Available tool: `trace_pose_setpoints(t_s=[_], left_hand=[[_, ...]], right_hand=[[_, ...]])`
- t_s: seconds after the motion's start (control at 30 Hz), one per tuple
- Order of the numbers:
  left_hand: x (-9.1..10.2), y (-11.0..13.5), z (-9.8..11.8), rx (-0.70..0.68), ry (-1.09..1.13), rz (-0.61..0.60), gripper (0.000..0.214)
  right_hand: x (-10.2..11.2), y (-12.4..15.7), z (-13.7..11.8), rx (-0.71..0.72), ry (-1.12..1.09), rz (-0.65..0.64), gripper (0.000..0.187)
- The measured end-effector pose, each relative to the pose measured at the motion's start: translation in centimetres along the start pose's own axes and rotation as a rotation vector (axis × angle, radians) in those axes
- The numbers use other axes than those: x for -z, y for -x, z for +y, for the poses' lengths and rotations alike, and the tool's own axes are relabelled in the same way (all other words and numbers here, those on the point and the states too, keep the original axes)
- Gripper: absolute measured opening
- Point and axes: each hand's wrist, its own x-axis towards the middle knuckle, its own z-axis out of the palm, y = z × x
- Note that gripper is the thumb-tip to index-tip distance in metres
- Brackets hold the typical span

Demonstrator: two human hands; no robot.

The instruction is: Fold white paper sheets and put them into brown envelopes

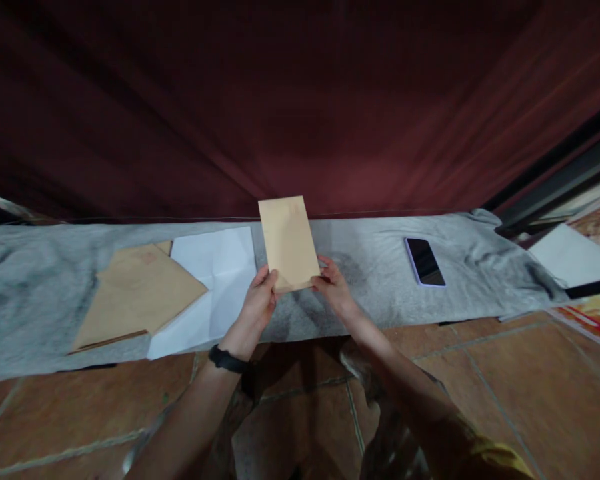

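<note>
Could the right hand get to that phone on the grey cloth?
Probably yes. The phone lies on the grey cloth beside the right hand, nothing between them, though that hand is holding the envelope.

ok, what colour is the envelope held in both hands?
The envelope is tan brown; head view shows it best.

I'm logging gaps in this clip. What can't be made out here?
Head view:
Reddish mark on the tan paper envelope, pinched by the left hand and right hand: too blurred to read.
That envelope's lower corners: covered by fingers.
Overlapping brown envelopes on the grey cloth: count unclear.
Far right, white sheet: cut by the frame edge.
</note>
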Motion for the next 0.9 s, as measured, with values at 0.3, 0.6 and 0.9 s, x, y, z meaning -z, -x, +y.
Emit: trace_pose_setpoints(t_s=[0.3,0.6,0.9], left_hand=[[-0.7,0.3,-1.6,-0.133,-0.151,-0.090,0.044],[-0.7,0.6,-0.6,-0.036,-0.221,-0.130,0.082],[0.1,1.1,0.8,0.108,-0.250,-0.192,0.138]], right_hand=[[0.2,-0.4,0.7,0.090,0.185,0.004,0.035],[0.3,-0.4,-0.2,-0.012,0.188,-0.029,0.023],[1.0,0.5,-2.5,-0.201,-0.053,-0.105,0.038]])
